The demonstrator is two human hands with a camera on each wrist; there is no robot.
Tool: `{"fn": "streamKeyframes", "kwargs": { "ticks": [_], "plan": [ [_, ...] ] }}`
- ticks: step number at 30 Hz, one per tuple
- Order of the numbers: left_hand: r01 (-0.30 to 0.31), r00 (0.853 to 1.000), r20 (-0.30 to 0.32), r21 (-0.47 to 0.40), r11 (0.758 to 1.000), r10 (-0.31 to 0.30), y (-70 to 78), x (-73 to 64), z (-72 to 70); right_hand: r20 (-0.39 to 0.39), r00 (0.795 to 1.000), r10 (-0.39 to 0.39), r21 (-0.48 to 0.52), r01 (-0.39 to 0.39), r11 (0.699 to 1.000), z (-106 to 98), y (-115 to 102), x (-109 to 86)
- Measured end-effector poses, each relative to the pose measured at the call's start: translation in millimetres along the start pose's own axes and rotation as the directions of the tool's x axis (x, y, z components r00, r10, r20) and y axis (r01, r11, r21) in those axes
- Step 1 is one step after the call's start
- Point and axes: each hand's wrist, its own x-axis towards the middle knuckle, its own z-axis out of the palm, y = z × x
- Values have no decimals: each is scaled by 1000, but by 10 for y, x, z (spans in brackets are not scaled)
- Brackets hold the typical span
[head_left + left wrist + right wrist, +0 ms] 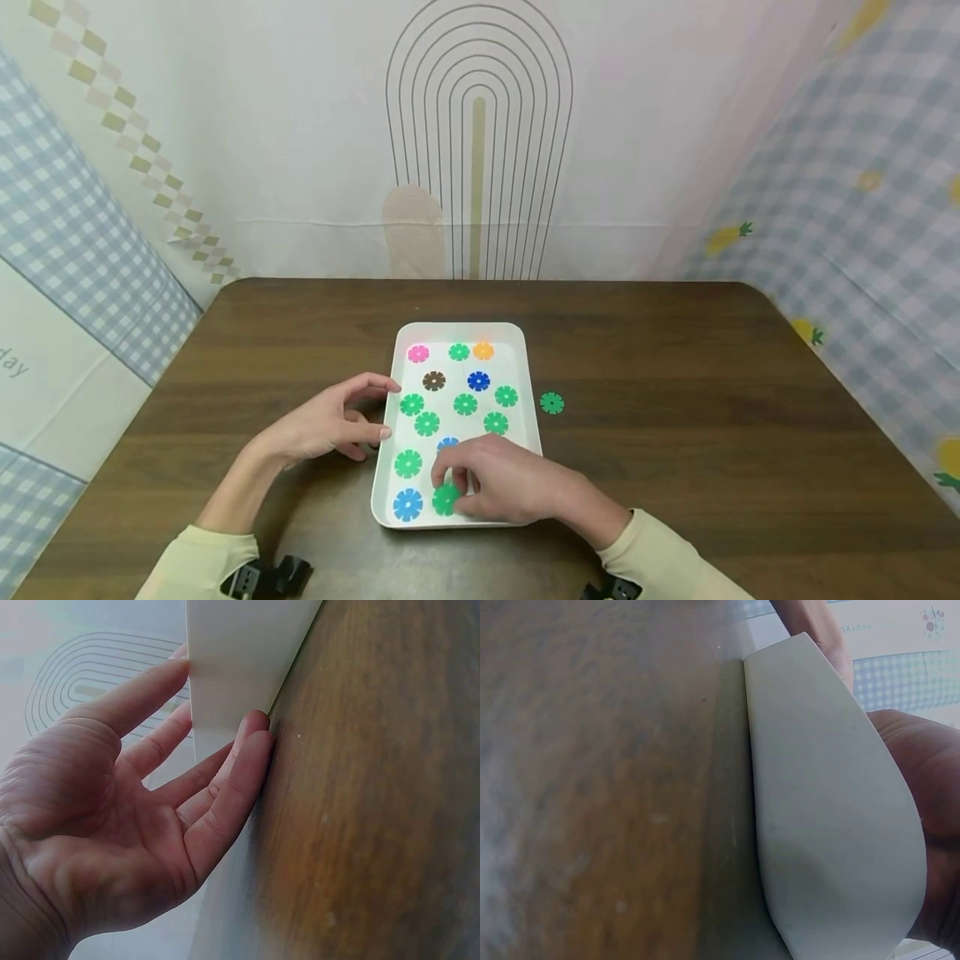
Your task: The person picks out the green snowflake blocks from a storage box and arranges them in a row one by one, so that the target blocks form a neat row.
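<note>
If its pinch slips, the right hand (504,480) could drop its green notched disc (444,500), the left hand (324,427) relaxed against the tray's left edge (381,477).

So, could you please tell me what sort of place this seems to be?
Probably an indoor tabletop activity spot: there is a dark wood-look table, what look like patterned cloth hangings around it, and a white tray holding colourful notched discs.
</note>
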Motion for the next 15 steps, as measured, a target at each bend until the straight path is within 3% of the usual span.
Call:
{"fn": "streamKeyframes", "kwargs": {
  "ticks": [15],
  "plan": [
    [4, 1000, -5, -3, 1000, -4, -7, 3, 5, -8, 1000, -25, 140, 26, 990, -3, 4, -37]
  ]
}}
